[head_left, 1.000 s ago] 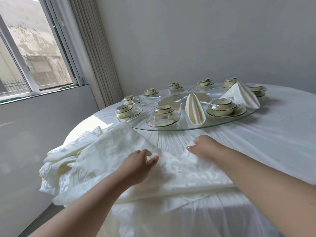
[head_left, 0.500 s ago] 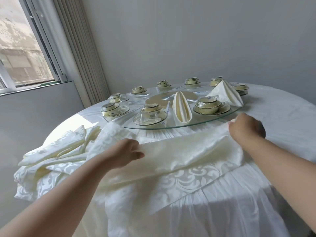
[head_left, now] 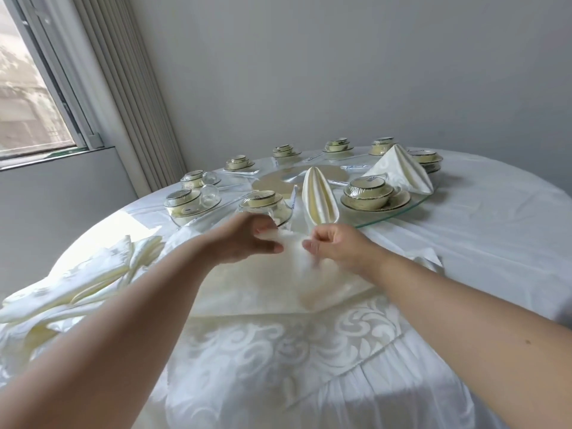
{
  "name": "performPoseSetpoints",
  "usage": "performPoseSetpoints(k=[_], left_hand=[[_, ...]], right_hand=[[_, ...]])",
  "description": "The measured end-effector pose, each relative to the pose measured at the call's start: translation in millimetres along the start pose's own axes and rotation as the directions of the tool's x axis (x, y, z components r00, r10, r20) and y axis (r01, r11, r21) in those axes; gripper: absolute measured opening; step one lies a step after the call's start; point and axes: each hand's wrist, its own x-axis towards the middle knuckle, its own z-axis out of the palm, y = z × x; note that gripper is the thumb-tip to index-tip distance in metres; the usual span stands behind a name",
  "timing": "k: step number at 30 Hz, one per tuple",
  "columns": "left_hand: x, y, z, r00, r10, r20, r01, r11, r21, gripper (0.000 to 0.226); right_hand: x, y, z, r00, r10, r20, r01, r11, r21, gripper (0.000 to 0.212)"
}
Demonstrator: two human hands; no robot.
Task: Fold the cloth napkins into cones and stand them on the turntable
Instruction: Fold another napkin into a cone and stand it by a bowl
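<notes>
A cream napkin (head_left: 278, 283) lies spread on the near part of the round table (head_left: 495, 243), its far edge gathered up between both hands. The left hand (head_left: 244, 239) has its fingers curled, thumb pinching a raised fold of the cloth. The right hand (head_left: 337, 246) faces it just beside, fingers also curled and pinching the same bunched edge; motion blur hides the exact fingertip contact. Below the fingers the napkin falls flat toward the viewer over the patterned tablecloth (head_left: 294, 342).

Just beyond the fingertips sits the glass turntable (head_left: 399, 212). On it, directly past the right hand's knuckles, stands a folded cone napkin (head_left: 318, 196), upright and pleated. Farther off to the right of it a second folded napkin (head_left: 402, 171) leans in a tent-like shape. Plastic-wrapped bowl sets (head_left: 368, 193) ring the turntable; any printing on the wrap or on the packets near the centre is too small to read.

Out to the left of the left hand, a loose pile of unfolded napkins (head_left: 86, 283) rests at the table's edge. A window (head_left: 28, 88) is beyond.
</notes>
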Motion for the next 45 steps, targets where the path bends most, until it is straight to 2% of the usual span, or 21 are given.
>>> performPoseSetpoints(k=[2,4,5,7,8,9,11,13,14,15,17,19,22,28,31,33,35,37,39,42,45], left_hand=[[0.6,-17.3,-10.8,0.971,-0.066,-0.231,0.075,0.997,0.029,0.038],[-10.6,-16.4,-20.1,0.875,-0.034,-0.482,0.084,0.993,0.083,0.04],[-21.4,-9.0,-22.4,0.829,0.051,-0.557,0.021,0.992,0.122,0.035],[-48.8,3.8,-25.0,0.831,0.2,-0.519,-0.125,0.977,0.175,0.021],[-64.6,8.9,-24.0,0.897,0.211,-0.388,-0.168,0.976,0.141,0.017],[-81.0,13.8,-21.0,0.969,0.174,-0.178,-0.163,0.984,0.079,0.017],[-104.5,8.9,-10.1,0.973,0.088,0.213,-0.092,0.996,0.01,0.026],[-117.9,-6.0,2.1,0.948,0.039,0.315,-0.039,0.999,-0.006,0.032],[-121.3,-12.6,6.5,0.952,0.023,0.305,-0.015,0.999,-0.029,0.038],[-123.9,-16.9,10.2,0.958,0.0,0.285,0.024,0.996,-0.08,0.045],[-126.9,-21.3,15.9,0.964,-0.039,0.264,0.102,0.968,-0.229,0.052],[-129.7,-18.2,23.1,0.959,-0.055,0.277,0.144,0.939,-0.313,0.05],[-133.2,-16.6,31.5,0.956,-0.083,0.281,0.168,0.941,-0.294,0.047],[-145.4,-9.4,30.6,0.958,-0.078,0.276,0.197,0.878,-0.436,0.05],[-148.4,-12.3,27.6,0.947,-0.065,0.314,0.226,0.83,-0.51,0.071],[-151.1,-15.6,22.8,0.928,-0.052,0.369,0.28,0.748,-0.602,0.09],[-152.2,-19.8,16.7,0.936,0.003,0.352,0.255,0.685,-0.682,0.095],[-153.3,-22.6,10.7,0.956,0.047,0.289,0.174,0.701,-0.691,0.091],[-152.9,-24.3,8.5,0.967,0.07,0.245,0.114,0.741,-0.662,0.092],[-144.5,-23.4,16.4,0.993,0.014,0.121,0.049,0.867,-0.496,0.079],[-132.1,-19.7,27.7,0.999,-0.002,-0.044,-0.016,0.917,-0.398,0.068]], right_hand=[[22.4,4.0,-10.6,0.948,0.067,-0.311,-0.06,0.998,0.034,0.034],[44.0,6.0,-29.0,0.781,0.192,-0.594,-0.202,0.978,0.051,0.029],[49.3,5.5,-37.9,0.729,0.221,-0.648,-0.297,0.955,-0.008,0.023],[47.8,0.9,-46.4,0.712,0.163,-0.683,-0.444,0.858,-0.258,0.032],[41.0,-4.5,-43.8,0.723,0.06,-0.689,-0.441,0.808,-0.392,0.037],[31.8,-11.3,-38.2,0.737,-0.064,-0.673,-0.38,0.784,-0.491,0.036],[6.6,-24.5,-19.7,0.852,-0.143,-0.504,-0.154,0.851,-0.502,0.025],[-32.1,-37.2,8.0,0.998,-0.04,-0.054,0.021,0.949,-0.315,0.02],[-52.9,-41.9,21.8,0.978,-0.01,0.21,0.072,0.954,-0.291,0.021],[-71.5,-44.7,34.6,0.902,0.008,0.431,0.153,0.929,-0.337,0.026],[-95.3,-40.2,57.6,0.778,-0.006,0.628,0.35,0.834,-0.427,0.04],[-101.9,-31.2,72.5,0.796,-0.077,0.6,0.42,0.785,-0.456,0.04],[-99.5,-29.5,79.2,0.851,-0.104,0.514,0.351,0.842,-0.411,0.018],[-95.1,-30.7,76.4,0.883,0.079,0.462,0.073,0.951,-0.301,0.015],[-88.3,-33.0,69.6,0.899,0.112,0.423,-0.036,0.982,-0.185,0.017],[-84.3,-30.9,63.4,0.914,0.149,0.378,-0.153,0.988,-0.02,0.029],[-81.5,-30.2,57.9,0.921,0.201,0.334,-0.253,0.96,0.12,0.03],[-76.5,-29.3,52.8,0.932,0.238,0.274,-0.303,0.926,0.224,0.025],[-70.5,-28.1,45.5,0.94,0.283,0.191,-0.324,0.914,0.243,0.033],[-63.5,-30.1,35.6,0.945,0.31,0.102,-0.326,0.914,0.242,0.035],[-56.2,-32.1,29.5,0.932,0.35,0.091,-0.36,0.872,0.332,0.032]])
